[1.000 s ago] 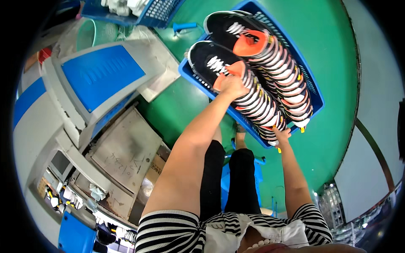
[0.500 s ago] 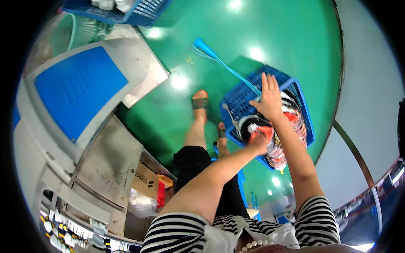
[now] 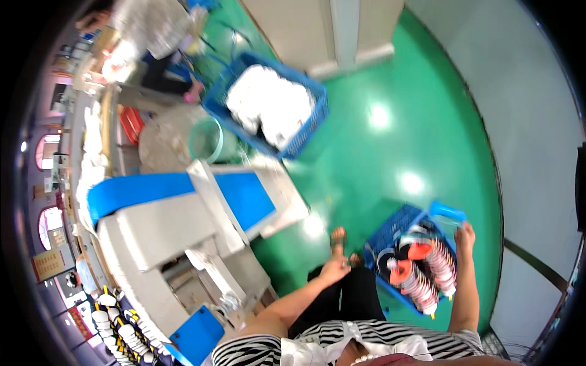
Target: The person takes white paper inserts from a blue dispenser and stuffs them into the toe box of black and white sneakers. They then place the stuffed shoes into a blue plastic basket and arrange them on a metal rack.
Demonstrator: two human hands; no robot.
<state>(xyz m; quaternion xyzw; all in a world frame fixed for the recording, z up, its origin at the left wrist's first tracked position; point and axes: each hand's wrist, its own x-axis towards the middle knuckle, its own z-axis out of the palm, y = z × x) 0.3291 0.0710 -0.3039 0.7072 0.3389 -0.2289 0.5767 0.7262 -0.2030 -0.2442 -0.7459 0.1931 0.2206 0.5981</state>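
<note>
At the right rim of a blue plastic basket [image 3: 383,228], my right hand [image 3: 466,236] is closed on a thin blue pull cord [image 3: 450,222]. A bright blue tube-shaped handle [image 3: 447,211] on that cord lies just beyond my fingers. Two long stacks of thin round pieces, one stack [image 3: 415,287] nearer and the other stack [image 3: 441,266] further right, lean in the basket with orange-red pieces on their ends. Darker round pieces [image 3: 386,261] sit beside them. My left hand [image 3: 335,269] is over my thighs, away from the basket; blur hides how its fingers are set.
A grey machine with blue panels [image 3: 245,200] stands at my left. Beyond it are a green-rimmed bin [image 3: 206,139] and a large blue crate [image 3: 308,141] of white pieces [image 3: 271,104]. A grey wall [image 3: 537,122] runs along the right; another person [image 3: 152,30] is at far left.
My view has swung left. Both hands have left the stacks: my left hand has drawn back toward my lap, and my right hand has gone to the cord. The blue handle has come in close to the basket.
</note>
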